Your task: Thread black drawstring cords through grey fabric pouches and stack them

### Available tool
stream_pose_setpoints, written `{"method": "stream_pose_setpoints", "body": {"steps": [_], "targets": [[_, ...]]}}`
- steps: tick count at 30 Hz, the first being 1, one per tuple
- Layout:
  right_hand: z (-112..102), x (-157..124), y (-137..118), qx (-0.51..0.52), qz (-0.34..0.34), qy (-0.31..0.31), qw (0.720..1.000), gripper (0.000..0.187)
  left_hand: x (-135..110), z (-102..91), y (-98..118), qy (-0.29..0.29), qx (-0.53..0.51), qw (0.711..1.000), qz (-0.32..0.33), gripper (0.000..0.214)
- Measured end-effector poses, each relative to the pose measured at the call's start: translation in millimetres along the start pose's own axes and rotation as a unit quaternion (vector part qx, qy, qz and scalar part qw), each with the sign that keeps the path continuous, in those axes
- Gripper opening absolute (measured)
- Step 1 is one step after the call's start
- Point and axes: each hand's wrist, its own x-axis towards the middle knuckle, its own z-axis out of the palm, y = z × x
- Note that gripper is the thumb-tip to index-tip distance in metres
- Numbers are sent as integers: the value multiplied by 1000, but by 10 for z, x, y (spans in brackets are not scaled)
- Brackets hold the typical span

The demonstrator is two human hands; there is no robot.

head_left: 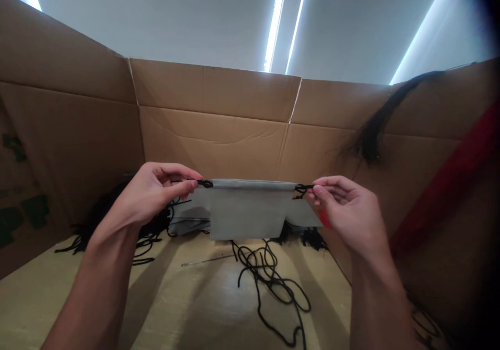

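Over the grey piece (248, 212), a hand could pass freely; behind it the cardboard wall (211, 131) bars the way. Its ends are blocked by the left hand (156, 191) and right hand (347, 207), pinching its cord ends (205, 184). In front of it, room opens between the forearms, though tangled black cord (255, 273) lies below.

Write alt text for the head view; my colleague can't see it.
A person's left hand and right hand pinch looped black cord at the two top corners of a flat grey rectangular sheet, holding it upright between them. Below, tangled black cords and a thin grey rod lie on a pale yellowish surface, with brown cardboard walls behind.
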Motion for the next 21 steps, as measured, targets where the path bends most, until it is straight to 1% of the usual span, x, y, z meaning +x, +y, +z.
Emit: {"method": "stream_pose_setpoints", "body": {"steps": [6,9,15,21], "targets": [[-36,12,19,-62,-31,16,997,26,-2,-2,-1,5,23,1000,14,18],[-42,15,25,-55,-32,19,998,23,-5,-9,-2,12,32,999,15,18],[-28,25,55,-38,-31,25,998,28,11,-19,-44,20,25,999,14,21],[-20,26,53,-41,-13,26,999,32,14,-14,-65,28,11,999,24,23]]}}
